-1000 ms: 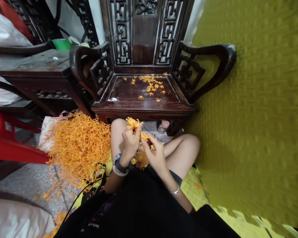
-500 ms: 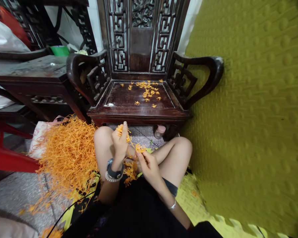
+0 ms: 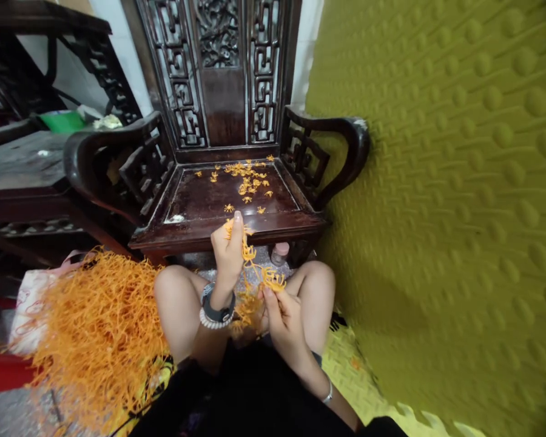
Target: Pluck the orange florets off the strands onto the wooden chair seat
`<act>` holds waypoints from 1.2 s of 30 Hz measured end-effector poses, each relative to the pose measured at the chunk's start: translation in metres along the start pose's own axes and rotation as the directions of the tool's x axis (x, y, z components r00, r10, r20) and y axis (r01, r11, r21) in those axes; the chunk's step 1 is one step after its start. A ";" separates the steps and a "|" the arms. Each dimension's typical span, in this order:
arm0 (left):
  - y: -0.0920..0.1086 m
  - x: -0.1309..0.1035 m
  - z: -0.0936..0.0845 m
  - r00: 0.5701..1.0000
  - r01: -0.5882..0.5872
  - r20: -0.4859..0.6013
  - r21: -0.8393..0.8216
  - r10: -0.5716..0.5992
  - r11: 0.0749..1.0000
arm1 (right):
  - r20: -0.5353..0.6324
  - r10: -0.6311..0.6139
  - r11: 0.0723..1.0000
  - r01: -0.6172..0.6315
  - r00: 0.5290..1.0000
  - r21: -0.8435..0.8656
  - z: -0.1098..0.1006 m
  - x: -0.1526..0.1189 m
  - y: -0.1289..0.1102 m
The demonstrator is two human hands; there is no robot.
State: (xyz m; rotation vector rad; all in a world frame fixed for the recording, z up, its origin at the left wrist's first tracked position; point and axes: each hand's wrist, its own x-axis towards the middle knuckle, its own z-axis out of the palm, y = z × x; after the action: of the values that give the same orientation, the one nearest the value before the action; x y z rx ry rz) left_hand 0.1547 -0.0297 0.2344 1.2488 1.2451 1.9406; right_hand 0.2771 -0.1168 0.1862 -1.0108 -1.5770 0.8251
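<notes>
My left hand (image 3: 227, 255) is closed around a bunch of small, orange, many-legged pieces, its thumb pointing up. From it an orange strand (image 3: 249, 252) runs down toward my right hand (image 3: 286, 318). That hand pinches an orange spidery piece (image 3: 273, 278) between thumb and fingertips. More orange pieces (image 3: 246, 306) hang below, between my wrists, partly hidden. Past my hands, several loose orange spidery pieces (image 3: 250, 182) lie scattered on the seat of a dark carved wooden chair (image 3: 200, 197). A large tangled heap of orange strands (image 3: 104, 340) is at my left knee.
A white bag (image 3: 30, 303) stands behind the heap. A jar with a pink lid (image 3: 279, 254) sits on the floor under the chair. On the right, a yellow-green padded mat (image 3: 428, 212) stands upright. A dark wooden table (image 3: 22, 161) bears a green item (image 3: 62, 121).
The view has shifted, so the chair sits lower and further left. Both hands keep their hold; the piece at my right hand now shows more spread, slightly further from my left hand.
</notes>
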 end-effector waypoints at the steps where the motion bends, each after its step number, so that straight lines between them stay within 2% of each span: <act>1: 0.000 0.006 0.008 1.000 0.013 0.013 -0.042 -0.012 0.999 | -0.027 -0.019 1.000 0.018 0.999 -0.017 -0.002 0.006 0.000; 6: -0.004 0.030 0.043 0.994 0.061 0.096 -0.187 -0.043 0.980 | -0.103 -0.048 0.999 0.046 0.994 -0.018 -0.007 0.039 0.003; 8: -0.009 0.045 0.050 0.989 0.085 0.134 -0.210 -0.057 0.974 | -0.129 -0.051 0.999 0.048 0.990 -0.022 -0.007 0.043 0.004; 9: -0.012 0.057 0.049 0.992 0.090 0.106 -0.194 -0.070 0.977 | -0.142 -0.062 0.998 0.059 0.988 -0.027 -0.007 0.042 0.004; 11: -0.019 0.089 0.036 0.994 0.098 -0.028 -0.111 -0.101 0.989 | -0.140 -0.106 0.994 0.101 0.985 -0.041 -0.010 0.035 0.007; 12: -0.023 0.109 0.025 0.969 0.109 -0.222 -0.020 -0.111 0.994 | -0.143 -0.109 0.993 0.102 0.984 -0.055 -0.013 0.031 0.011; 15: -0.027 0.162 -0.016 0.954 0.121 -0.289 0.105 -0.086 0.987 | -0.250 0.013 0.997 -0.031 0.968 -0.068 -0.021 0.029 0.030; 17: -0.030 0.185 -0.035 0.969 0.098 -0.245 0.224 -0.042 0.970 | -0.395 0.110 0.992 -0.123 0.912 -0.006 -0.023 0.039 0.045; 18: -0.034 0.192 -0.039 0.978 0.087 -0.205 0.298 -0.026 0.950 | -0.430 0.132 0.991 -0.131 0.893 0.033 -0.022 0.046 0.051; 19: -0.039 0.196 -0.040 0.988 0.080 -0.151 0.377 -0.025 0.923 | -0.441 0.137 0.991 -0.121 0.887 0.064 -0.020 0.053 0.055; 21: -0.053 0.201 -0.032 0.997 0.083 -0.037 0.525 -0.075 0.847 | -0.400 0.129 0.990 -0.097 0.907 0.100 -0.014 0.065 0.056; 25: -0.084 0.202 -0.006 0.960 0.106 0.109 0.708 -0.257 0.698 | -0.287 0.110 0.987 -0.071 0.951 0.143 -0.004 0.071 0.041; 28: -0.084 0.191 0.001 0.935 0.033 0.213 0.745 -0.284 0.667 | -0.250 0.132 0.980 -0.089 0.959 0.176 -0.006 0.066 0.030; 30: -0.069 0.172 -0.001 0.903 -0.068 0.344 0.708 -0.258 0.703 | -0.249 0.152 0.976 -0.107 0.957 0.188 -0.010 0.061 0.025; 32: -0.047 0.141 -0.007 0.847 -0.159 0.482 0.631 -0.223 0.760 | -0.254 0.157 0.976 -0.111 0.954 0.186 -0.012 0.057 0.022; 35: -0.011 0.074 -0.020 0.766 -0.228 0.630 0.453 -0.128 0.862 | -0.231 0.139 0.978 -0.097 0.963 0.182 -0.009 0.051 0.019; 36: -0.001 0.049 -0.024 0.769 -0.247 0.636 0.399 -0.072 0.883 | -0.222 0.134 0.978 -0.093 0.966 0.184 -0.006 0.048 0.019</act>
State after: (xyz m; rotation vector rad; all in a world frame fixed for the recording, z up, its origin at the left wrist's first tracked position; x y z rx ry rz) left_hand 0.1115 -0.0002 0.2504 2.0276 1.3068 1.0902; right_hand 0.2814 -0.0648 0.1899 -1.0390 -1.2356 0.8720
